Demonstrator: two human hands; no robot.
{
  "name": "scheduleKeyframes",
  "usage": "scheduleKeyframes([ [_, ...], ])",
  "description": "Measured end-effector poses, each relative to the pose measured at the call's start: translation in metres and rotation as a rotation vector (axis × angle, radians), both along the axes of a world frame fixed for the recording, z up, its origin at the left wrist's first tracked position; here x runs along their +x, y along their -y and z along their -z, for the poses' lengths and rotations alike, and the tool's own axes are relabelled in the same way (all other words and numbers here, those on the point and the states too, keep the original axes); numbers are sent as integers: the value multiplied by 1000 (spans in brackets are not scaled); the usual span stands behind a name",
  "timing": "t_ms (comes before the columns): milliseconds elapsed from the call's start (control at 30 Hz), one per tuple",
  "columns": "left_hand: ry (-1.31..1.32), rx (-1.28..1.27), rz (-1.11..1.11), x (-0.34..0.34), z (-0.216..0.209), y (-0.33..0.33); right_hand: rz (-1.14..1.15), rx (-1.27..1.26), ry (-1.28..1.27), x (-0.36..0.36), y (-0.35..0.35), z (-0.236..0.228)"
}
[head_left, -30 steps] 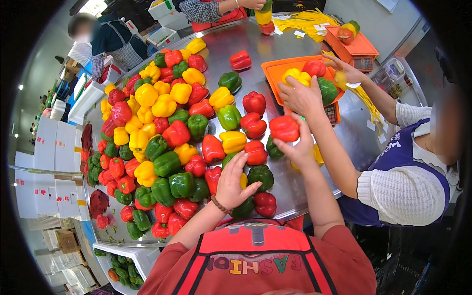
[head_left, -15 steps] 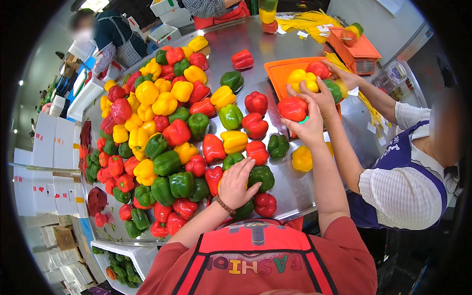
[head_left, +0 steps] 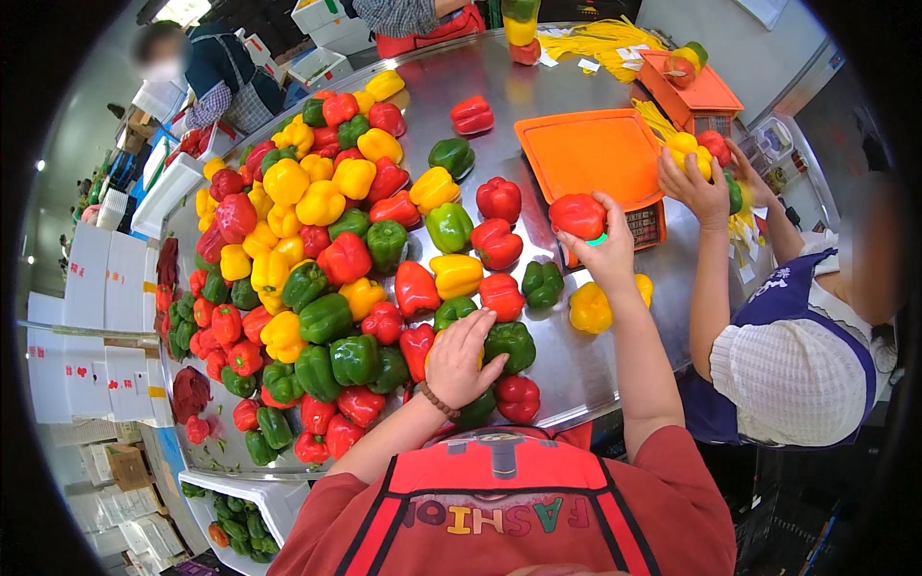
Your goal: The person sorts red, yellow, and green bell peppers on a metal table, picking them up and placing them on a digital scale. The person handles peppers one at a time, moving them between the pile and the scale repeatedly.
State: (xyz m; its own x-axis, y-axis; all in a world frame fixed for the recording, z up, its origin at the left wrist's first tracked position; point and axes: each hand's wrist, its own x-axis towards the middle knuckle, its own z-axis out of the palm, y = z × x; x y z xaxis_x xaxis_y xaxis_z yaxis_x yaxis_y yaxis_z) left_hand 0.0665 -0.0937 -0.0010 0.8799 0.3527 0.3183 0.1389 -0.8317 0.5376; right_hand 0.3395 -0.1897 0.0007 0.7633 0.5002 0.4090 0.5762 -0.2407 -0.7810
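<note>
A glossy red bell pepper (head_left: 578, 216) is in my right hand (head_left: 611, 252), held above the table just in front of the orange scale tray. The fingers are closed round its right side, and a bit of bright green shows beneath it. My left hand (head_left: 463, 363) lies cupped over a yellow bell pepper (head_left: 481, 358), mostly hidden under the palm and fingers. Beside that hand sit a dark green bell pepper (head_left: 512, 347) and a red one (head_left: 417, 352). Another red bell pepper (head_left: 519, 398) is near the table's front edge.
A large pile of mixed bell peppers (head_left: 317, 259) covers the metal table's left side. The orange scale tray (head_left: 591, 158) is bare. At right, a co-worker's hands (head_left: 706, 192) hold several peppers near yellow strips (head_left: 600, 43) and a second orange scale (head_left: 687, 91). A white box (head_left: 288, 499) stands below left.
The co-worker's hands have carried their yellow, red and green peppers off the orange tray to the right. My right hand has shifted slightly right with the red pepper; my left hand stays put.
</note>
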Motion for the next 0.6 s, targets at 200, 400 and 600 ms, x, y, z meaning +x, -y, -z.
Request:
scheduleKeyframes([
  [200, 2, 3, 4, 1, -2, 1, -46, 13, -53, -10, 1, 10],
  [400, 5, 12, 4, 1, -2, 1, -94, 4, -28, -21, 2, 11],
  [600, 5, 13, 0, 1, -3, 1, -129, 9, -35, -26, -2, 2],
])
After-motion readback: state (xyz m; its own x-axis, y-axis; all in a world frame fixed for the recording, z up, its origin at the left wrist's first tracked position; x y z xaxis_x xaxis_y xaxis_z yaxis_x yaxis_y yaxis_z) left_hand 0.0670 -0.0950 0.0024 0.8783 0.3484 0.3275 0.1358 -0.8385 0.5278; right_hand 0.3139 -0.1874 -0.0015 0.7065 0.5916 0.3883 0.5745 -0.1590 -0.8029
